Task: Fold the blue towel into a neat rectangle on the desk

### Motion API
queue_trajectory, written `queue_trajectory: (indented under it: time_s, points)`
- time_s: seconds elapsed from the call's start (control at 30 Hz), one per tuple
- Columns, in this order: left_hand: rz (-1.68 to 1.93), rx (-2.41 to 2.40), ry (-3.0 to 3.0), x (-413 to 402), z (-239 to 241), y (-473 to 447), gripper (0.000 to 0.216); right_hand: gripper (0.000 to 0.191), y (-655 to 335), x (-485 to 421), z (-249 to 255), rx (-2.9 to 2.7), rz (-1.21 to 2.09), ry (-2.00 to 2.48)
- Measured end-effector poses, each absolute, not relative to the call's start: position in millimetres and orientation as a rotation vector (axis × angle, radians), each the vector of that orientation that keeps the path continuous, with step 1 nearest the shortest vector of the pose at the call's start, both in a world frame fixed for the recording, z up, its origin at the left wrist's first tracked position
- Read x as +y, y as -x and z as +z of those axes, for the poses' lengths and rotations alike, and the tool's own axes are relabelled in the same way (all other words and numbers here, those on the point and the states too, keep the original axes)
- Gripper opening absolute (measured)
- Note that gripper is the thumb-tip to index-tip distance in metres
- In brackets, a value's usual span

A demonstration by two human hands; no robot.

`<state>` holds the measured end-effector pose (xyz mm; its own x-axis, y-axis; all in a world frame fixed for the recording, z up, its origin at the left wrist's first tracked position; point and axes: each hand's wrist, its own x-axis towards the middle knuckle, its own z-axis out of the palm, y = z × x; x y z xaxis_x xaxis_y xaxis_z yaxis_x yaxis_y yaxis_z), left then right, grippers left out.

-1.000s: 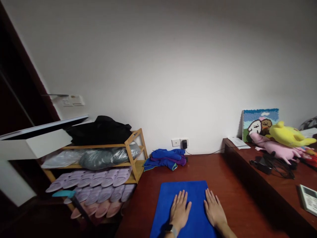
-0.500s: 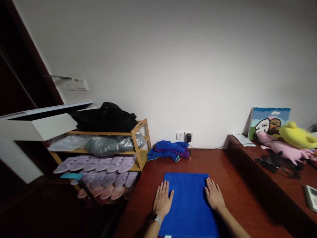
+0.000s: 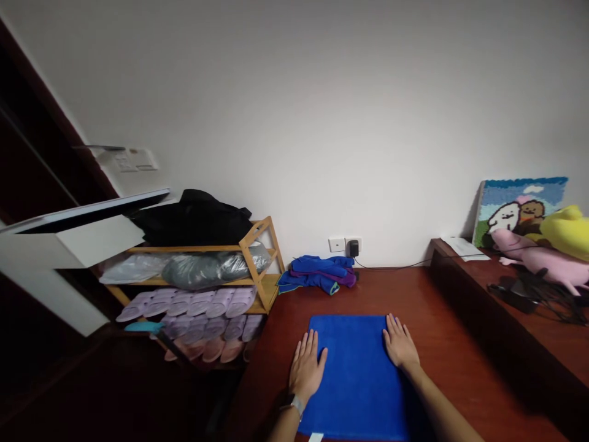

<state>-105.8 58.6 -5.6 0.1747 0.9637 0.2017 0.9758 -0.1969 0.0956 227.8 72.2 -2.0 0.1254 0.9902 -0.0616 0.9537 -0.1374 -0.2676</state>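
A blue cloth [image 3: 356, 380] lies spread flat on the reddish-brown table [image 3: 451, 362], with a small white tag at its near left corner. My left hand [image 3: 307, 367] rests flat on the cloth's left edge, fingers stretched out and pointing away from me; a watch is on that wrist. On the opposite side, my right hand [image 3: 401, 341] lies flat over the right edge near the far corner, its fingers extended. Neither hand grips anything. Beyond them, a crumpled pile of blue and purple cloths [image 3: 317, 274] sits by the wall.
A wooden shoe rack [image 3: 257, 258] with several slippers [image 3: 202, 302] and a black bag [image 3: 193, 218] stands left. A charger [image 3: 353, 248] is plugged in at the wall. The raised ledge on the right holds plush toys [image 3: 538, 261], cables and a picture [image 3: 519, 209].
The camera view has tilted and shifted slightly. My right hand has slid a little farther up the cloth's right edge, toward the far corner. My left hand stays flat at the left edge.
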Motion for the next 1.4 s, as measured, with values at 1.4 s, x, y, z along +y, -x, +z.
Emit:
queue_trajectory:
  time_s: [1.4]
  points:
    - [-0.377,-1.993,2.445,112,10,90,0.072,0.072,-222,50,-4,-1.964,0.278,2.241]
